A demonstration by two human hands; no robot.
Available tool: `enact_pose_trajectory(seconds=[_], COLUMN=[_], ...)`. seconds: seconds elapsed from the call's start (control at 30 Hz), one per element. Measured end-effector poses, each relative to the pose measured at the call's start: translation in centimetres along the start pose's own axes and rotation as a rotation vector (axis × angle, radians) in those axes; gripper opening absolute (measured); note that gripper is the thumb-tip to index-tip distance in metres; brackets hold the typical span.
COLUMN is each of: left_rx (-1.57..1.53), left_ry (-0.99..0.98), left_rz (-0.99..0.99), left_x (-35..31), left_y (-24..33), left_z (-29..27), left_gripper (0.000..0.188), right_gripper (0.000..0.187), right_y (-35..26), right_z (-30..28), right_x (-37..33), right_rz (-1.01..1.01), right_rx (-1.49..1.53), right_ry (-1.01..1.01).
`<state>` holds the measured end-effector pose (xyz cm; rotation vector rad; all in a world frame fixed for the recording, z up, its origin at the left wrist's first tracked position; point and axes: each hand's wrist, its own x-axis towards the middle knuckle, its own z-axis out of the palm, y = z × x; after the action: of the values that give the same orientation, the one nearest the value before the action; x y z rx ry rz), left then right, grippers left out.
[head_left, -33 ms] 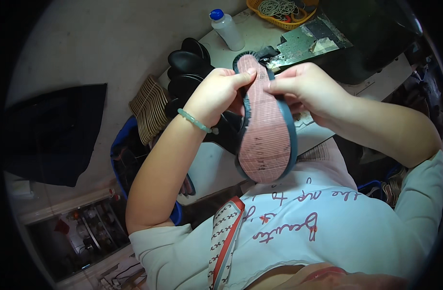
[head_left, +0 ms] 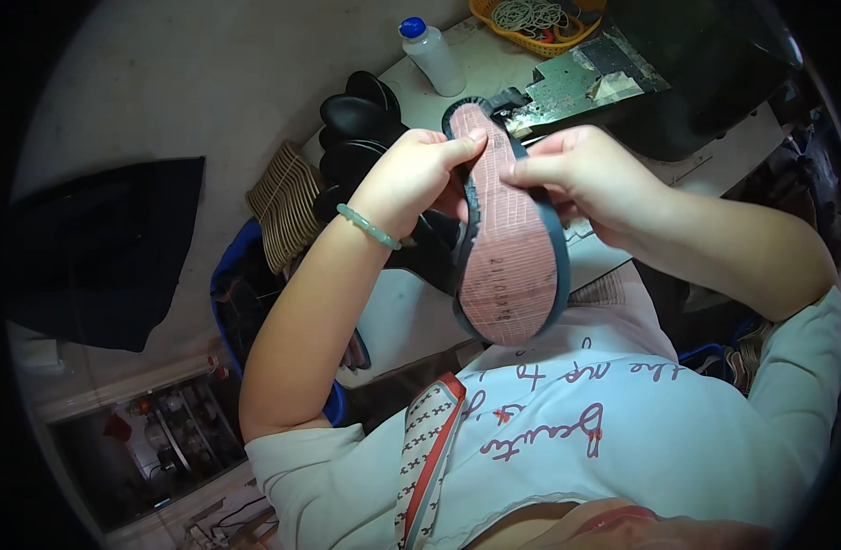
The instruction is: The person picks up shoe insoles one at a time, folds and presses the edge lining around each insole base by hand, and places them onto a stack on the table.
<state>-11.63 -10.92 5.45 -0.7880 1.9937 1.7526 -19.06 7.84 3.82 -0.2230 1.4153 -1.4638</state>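
Head view, remote station. I have both bare hands on one shoe sole (head_left: 510,252), its pink, cross-lined face turned to my camera, its dark edging (head_left: 560,261) running round it. It is held up over the near part of the white table (head_left: 393,316), narrow end pointing away from the wearer, broad end overlapping the lower part of the white T-shirt (head_left: 640,412) in my view.

Left hand (head_left: 425,165): thumb flat on the pink face close to the narrow end, fingers curled behind the left edge; clamped on the sole. A pale green bracelet (head_left: 369,227) circles that wrist.

Right hand (head_left: 581,174): thumb on the pink face near the right edge, index finger bent above it; the sole's edge is pinched between thumb and fingers. I cannot make out how the hidden fingertips sit behind it.

Surroundings: green metal plate (head_left: 576,87) just beyond the narrow end; blue-capped bottle (head_left: 434,64) farther off; yellow basket (head_left: 530,43) holding coiled cord (head_left: 523,15); rounded black pieces (head_left: 358,119) left of the hands; striped bundle (head_left: 283,211) by a blue bin (head_left: 220,280).
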Motion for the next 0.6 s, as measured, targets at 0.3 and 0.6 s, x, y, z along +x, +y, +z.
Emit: enact_pose_trajectory(seconds=[0.3, 0.6], left_rx=[0.120, 0.630], left_ry=[0.042, 0.673], left_rz=[-0.096, 0.282], left_x=[0.8, 3.5], left_y=[1.2, -2.3], left_z=[-0.9, 0.4], left_gripper=[0.045, 0.058], right_gripper=[0.025, 0.021], right_y=[0.2, 0.8], right_z=[-1.7, -2.6], right_x=[-2.4, 1.1], right_rz=[0.006, -0.093], right_rx=[0.059, 0.127], right_ry=[-0.121, -0.119])
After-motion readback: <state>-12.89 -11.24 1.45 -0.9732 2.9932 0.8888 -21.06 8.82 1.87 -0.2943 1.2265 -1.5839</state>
